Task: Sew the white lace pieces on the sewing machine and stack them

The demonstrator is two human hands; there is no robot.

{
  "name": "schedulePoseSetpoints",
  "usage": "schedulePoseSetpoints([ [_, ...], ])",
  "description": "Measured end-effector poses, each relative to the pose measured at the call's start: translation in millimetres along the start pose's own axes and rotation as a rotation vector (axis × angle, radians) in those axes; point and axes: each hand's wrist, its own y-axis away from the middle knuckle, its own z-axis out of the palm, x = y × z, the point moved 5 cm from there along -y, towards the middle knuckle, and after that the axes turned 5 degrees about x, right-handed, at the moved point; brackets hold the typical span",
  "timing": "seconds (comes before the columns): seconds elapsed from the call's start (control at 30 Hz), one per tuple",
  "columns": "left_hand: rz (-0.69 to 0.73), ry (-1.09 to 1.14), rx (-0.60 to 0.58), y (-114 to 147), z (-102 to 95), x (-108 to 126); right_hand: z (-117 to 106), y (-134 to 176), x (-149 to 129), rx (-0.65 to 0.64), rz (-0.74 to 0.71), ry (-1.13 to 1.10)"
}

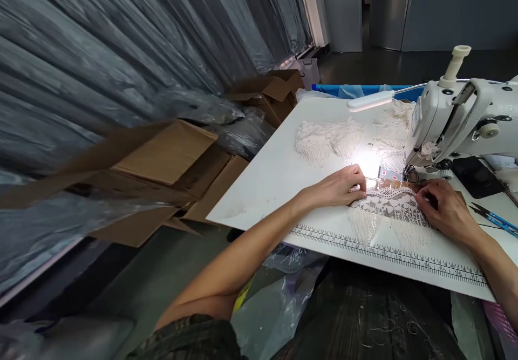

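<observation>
Gripping lace strip (386,203) with both hands: pinched near left end by left hand (343,186), near right end by right hand (444,209). Both sets of fingertips closed on lace, neither released. Laid roughly flat on white table (263,187), just in front of needle area of sewing machine (429,114), scalloped edge toward machine, fringe toward wearer. Can't tell if caught under presser foot (406,173).

Left pose: forearm reaching in diagonally over near edge, back of hand up, fingers curled. Right pose: forearm in from lower right, wrist bent slightly, fingers curled inward, thumb toward strip.

Count: one strip in hand, one sewing machine, one lit lamp (370,101), one pair of blue-handled scissors (496,219), one black slab (477,177). Also two loose lace heaps, one front-left of lamp (327,138), one behind needle area (394,122); can't count pieces in either. At least two cardboard boxes (165,155) beyond left table edge.

Edges: near edge marked with ruler scale (429,265), overlapped by fringe. Most room to left, from left hand out to slanted table edge. Tight ahead, with machine head close. Tight right too, with scissors near right wrist.
</observation>
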Motion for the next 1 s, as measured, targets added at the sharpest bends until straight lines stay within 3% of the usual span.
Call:
schedulePoseSetpoints([
  [0.1,0.042,0.043,0.059,-2,6.7,2,-6,-2,-2,0.027,0.022,-0.016],
  [0.2,0.084,0.027,0.107,-15,12.6,1,-13,-5,4,0.049,0.169,-0.023],
  [0.3,0.158,-0.082,0.216,-27,12.3,-2,-17,-6,9,0.072,0.308,-0.030],
  [0.4,0.263,-0.207,0.320,-31,13.2,-1,-19,-9,7,0.114,0.331,-0.027],
  [0.53,0.474,-0.218,0.174,-23,31.2,14,-20,-12,7,0.040,0.357,-0.008],
  [0.63,0.523,-0.224,0.060,-18,43.5,24,-27,-11,12,-0.005,0.391,0.005],
  [0.73,0.486,-0.168,0.044,-18,45.7,28,-29,-8,14,-0.010,0.445,-0.170],
  [0.8,0.401,-0.048,0.102,-19,38.9,26,-22,-5,7,-0.017,0.512,-0.387],
  [0.9,0.152,0.289,0.148,-19,24.3,15,-5,-5,-16,-0.021,0.632,-0.643],
  [1.0,-0.058,0.621,0.025,-15,18.7,8,11,-15,-48,-0.069,0.632,-0.798],
])
